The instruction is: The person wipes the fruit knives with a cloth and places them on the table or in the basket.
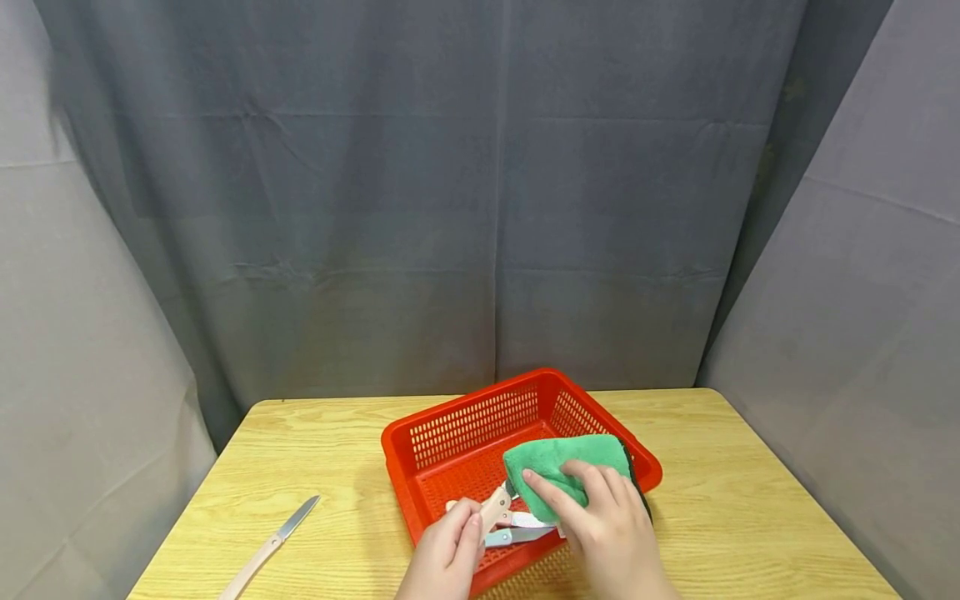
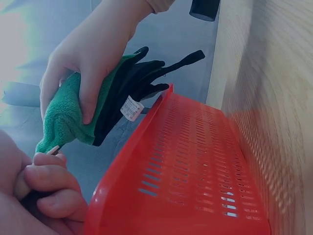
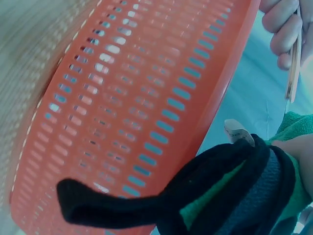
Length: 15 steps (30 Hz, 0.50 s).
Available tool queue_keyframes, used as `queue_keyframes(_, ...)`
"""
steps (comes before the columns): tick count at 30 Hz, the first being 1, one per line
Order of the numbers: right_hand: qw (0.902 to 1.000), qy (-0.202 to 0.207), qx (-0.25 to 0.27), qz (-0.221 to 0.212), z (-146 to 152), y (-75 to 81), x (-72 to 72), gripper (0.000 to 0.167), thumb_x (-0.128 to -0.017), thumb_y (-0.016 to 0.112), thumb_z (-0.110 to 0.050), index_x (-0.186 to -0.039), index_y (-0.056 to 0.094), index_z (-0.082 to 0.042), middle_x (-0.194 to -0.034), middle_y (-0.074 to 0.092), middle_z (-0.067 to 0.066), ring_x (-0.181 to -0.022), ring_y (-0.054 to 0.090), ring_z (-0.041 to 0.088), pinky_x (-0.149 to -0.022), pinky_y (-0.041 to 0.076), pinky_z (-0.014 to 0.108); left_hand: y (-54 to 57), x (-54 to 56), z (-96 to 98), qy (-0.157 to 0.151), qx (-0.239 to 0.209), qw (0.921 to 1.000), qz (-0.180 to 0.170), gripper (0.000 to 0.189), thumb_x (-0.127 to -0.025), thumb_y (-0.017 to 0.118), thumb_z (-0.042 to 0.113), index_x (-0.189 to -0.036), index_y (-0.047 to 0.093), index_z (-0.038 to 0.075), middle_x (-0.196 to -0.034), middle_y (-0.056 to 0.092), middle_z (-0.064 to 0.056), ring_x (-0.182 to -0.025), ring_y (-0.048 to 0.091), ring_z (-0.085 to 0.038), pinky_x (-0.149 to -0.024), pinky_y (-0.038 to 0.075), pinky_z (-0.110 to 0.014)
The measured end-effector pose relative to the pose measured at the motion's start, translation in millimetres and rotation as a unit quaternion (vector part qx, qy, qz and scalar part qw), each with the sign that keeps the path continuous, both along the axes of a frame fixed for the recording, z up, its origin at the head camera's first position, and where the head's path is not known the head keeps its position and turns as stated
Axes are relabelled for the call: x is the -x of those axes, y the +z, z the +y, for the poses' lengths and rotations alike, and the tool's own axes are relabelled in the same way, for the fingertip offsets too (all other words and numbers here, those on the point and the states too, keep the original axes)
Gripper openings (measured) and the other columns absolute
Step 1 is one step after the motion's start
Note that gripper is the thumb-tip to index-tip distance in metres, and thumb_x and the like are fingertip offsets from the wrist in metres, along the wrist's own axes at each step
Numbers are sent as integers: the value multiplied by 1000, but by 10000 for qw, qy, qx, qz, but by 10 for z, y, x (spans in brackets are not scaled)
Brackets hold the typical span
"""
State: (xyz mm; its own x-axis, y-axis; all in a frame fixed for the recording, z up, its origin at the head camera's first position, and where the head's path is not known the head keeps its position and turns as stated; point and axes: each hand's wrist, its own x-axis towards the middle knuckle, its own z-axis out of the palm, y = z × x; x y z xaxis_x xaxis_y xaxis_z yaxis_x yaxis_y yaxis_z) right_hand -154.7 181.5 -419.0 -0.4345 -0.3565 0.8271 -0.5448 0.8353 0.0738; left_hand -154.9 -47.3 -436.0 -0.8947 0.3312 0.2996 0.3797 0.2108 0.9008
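Note:
My left hand (image 1: 447,552) grips a knife (image 1: 495,507) by its pale handle, above the red basket (image 1: 463,407). A folded green cloth (image 1: 546,458) with black edging covers most of that knife's blade. My right hand (image 1: 611,533) holds the cloth, its fingers spread over the top side and the thumb on the other side, as the left wrist view shows. Below the hands, a knife with a light blue handle (image 1: 498,537) and one with a pink handle (image 1: 504,518) lie in the basket. From the cloth's edge hang a black loop (image 3: 112,209) and a white label (image 2: 131,108).
Another knife (image 1: 276,541) with a pale handle lies on the wooden table (image 1: 337,450) left of the basket, blade pointing away. Grey curtains (image 1: 375,208) stand behind the table and at both sides. A black object (image 2: 204,9) shows at the top of the left wrist view.

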Motion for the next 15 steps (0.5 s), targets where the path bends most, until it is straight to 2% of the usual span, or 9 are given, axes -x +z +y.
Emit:
queue_keyframes(8, 9995, -268, 120, -110, 128, 13, 60, 49, -113, 25, -39, -131, 71, -33, -111, 63, 13, -93, 58, 29, -75, 51, 47, -23, 0, 0, 34, 18, 9999, 156, 19, -109, 47, 13, -100, 61, 5, -66, 50, 9, -54, 41, 6, -49, 38, -15)
queue_keyframes(10, 9993, -317, 138, -152, 168, 23, 60, 38, -111, 39, -27, -131, 71, -32, -112, 63, 14, -92, 58, 30, -75, 51, 47, -23, -2, -1, 148, 95, 9997, 188, 17, -109, 47, 13, -101, 61, 7, -67, 49, 9, -55, 40, 6, -51, 38, -15)
queue_keyframes(11, 9992, -329, 157, -169, 189, 30, 60, 35, -107, 49, -19, -131, 71, -31, -112, 63, 15, -92, 58, 30, -74, 51, 47, -23, -2, -3, 236, 157, 9994, 199, 16, -109, 48, 14, -101, 61, 8, -67, 49, 9, -56, 40, 6, -52, 38, -15)
queue_keyframes(12, 9991, -334, 181, -161, 209, 41, 59, 39, -99, 57, -11, -131, 71, -30, -112, 62, 16, -91, 57, 31, -74, 51, 48, -20, 0, -5, 324, 223, 9990, 193, 16, -109, 48, 14, -103, 61, 8, -69, 49, 9, -56, 39, 5, -53, 38, -16)
queue_keyframes(15, 9991, -321, 258, -40, 263, 70, 60, 61, -74, 68, -1, -129, 72, -27, -111, 62, 18, -89, 56, 33, -72, 49, 49, 5, 7, -13, 553, 394, 9977, -34, 14, -109, 50, 19, -106, 61, 11, -73, 51, 8, -56, 40, 3, -54, 39, -18)
